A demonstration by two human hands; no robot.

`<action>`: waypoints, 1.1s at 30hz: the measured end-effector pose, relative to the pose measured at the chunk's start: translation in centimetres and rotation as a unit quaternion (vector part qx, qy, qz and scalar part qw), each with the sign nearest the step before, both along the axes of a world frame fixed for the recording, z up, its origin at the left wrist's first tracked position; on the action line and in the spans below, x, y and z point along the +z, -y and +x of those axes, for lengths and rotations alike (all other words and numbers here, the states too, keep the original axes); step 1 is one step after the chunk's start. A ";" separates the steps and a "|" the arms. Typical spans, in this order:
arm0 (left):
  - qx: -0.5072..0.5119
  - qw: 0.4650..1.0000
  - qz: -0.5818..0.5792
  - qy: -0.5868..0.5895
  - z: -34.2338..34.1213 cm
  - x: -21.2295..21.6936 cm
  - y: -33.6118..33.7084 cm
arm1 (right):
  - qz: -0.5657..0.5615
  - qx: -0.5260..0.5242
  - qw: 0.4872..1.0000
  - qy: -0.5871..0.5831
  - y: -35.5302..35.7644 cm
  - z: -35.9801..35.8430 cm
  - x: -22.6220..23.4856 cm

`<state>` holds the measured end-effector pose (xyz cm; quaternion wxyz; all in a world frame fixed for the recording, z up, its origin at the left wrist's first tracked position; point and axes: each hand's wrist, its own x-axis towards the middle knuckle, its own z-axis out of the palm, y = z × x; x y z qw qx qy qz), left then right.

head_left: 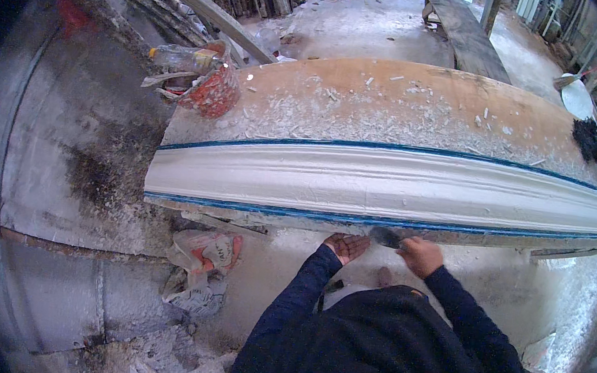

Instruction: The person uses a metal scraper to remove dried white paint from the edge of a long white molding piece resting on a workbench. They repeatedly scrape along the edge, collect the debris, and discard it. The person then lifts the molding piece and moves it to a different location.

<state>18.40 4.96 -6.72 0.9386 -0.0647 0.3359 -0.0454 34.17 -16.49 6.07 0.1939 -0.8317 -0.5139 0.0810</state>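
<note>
My right hand is closed around the handle of a small dark-bladed tool, which looks like a trowel or putty knife. Its blade points left, toward my left hand. That hand lies palm up with the fingers stretched out and holds nothing I can see. Both hands are just in front of the near edge of a bench. Along this edge runs a long white moulding, ridged lengthwise, with a blue strip on its near side and another on its far side.
White chips and crumbs cover part of the tan bench top. At its left end stands an orange bucket with a plastic bottle; a dark heap lies at the right end. A crumpled bag is on the floor, lower left. Behind is a long plank.
</note>
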 end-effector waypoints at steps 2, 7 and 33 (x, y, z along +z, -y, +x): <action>0.020 0.998 0.035 -0.055 0.8 2.5 0.9 | -0.002 -0.016 1.000 0.014 -1.7 -1.3 -0.1; 0.029 0.998 0.038 -0.044 -0.3 1.6 0.5 | 0.011 -0.012 0.999 -0.036 -0.4 -0.5 -0.2; 0.015 0.996 0.033 -0.078 -0.1 1.1 0.5 | -0.082 -0.033 0.993 -0.082 -3.1 -2.3 -0.6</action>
